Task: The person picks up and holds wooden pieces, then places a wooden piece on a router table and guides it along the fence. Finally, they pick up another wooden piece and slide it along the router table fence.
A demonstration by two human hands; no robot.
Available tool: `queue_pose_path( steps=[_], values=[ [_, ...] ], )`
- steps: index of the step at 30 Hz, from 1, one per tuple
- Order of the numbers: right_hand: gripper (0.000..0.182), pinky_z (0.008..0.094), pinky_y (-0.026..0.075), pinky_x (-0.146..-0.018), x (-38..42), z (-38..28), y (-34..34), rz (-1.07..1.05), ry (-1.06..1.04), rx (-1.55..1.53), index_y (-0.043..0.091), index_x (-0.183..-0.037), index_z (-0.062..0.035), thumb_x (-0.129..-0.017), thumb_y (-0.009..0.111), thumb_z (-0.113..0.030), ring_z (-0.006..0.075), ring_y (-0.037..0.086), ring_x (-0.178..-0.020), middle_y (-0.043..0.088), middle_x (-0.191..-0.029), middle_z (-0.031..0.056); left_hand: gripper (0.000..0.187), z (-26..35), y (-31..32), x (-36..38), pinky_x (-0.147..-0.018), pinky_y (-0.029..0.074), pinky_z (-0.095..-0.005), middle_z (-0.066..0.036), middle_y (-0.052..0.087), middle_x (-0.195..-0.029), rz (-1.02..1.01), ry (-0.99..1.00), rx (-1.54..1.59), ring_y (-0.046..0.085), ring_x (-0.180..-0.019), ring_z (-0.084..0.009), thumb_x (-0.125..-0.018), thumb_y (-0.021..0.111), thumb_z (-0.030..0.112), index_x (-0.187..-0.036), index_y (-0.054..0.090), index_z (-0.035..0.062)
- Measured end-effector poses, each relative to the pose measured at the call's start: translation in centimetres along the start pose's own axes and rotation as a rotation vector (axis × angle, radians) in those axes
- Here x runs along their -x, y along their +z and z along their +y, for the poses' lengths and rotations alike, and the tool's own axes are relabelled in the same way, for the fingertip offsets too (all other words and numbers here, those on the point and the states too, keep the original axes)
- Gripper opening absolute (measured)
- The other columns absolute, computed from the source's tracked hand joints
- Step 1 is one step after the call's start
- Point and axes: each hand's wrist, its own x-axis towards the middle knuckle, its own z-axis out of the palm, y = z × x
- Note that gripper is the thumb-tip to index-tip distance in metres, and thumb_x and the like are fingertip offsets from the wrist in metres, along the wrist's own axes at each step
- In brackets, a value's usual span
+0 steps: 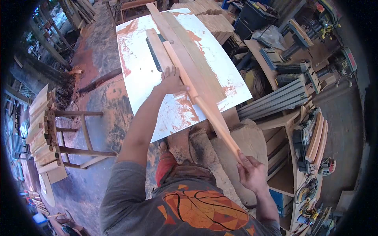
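Note:
A long, narrow wooden strip (215, 120) runs diagonally over the white worktop (138, 84) and past its near edge. My right hand (252, 172) is closed around the strip's near end, thumb on top. Farther up, my left hand (173, 82) lies with fingers extended over a shorter wooden board (158, 47), its thumb reaching the side of the strip. Beside that board a dark slotted plate (153, 53) is set into the worktop. A long, wide board (197, 59) lies along the strip's right side.
Reddish sawdust is scattered over the worktop and floor. To the left stands a wooden rack (84, 133) bearing stacked wood pieces (41, 133). Shelving (289, 137) with tools and strips is on the right, near a drill press (342, 63). Planks (214, 23) are piled behind.

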Motion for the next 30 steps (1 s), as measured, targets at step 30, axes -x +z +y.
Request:
queue_pose_path(
  steps=[30],
  values=[
    [0.046,0.0385,0.057,-0.059,-7.5,-3.3,0.2,-0.004,0.003,-0.01,0.067,-0.129,-0.0061,-0.083,0.071,-0.007,0.0296,0.07,-0.063,0.071,-0.09,0.0155,0.134,-2.7,-4.2,-4.5,-0.122,0.001,-0.0609,-0.028,0.002,-0.166,-0.04,-0.058,-0.032,-0.003,-0.153,-0.0478,-0.074,0.071,0.073,-0.158,0.003,-0.0063]
  ],
)
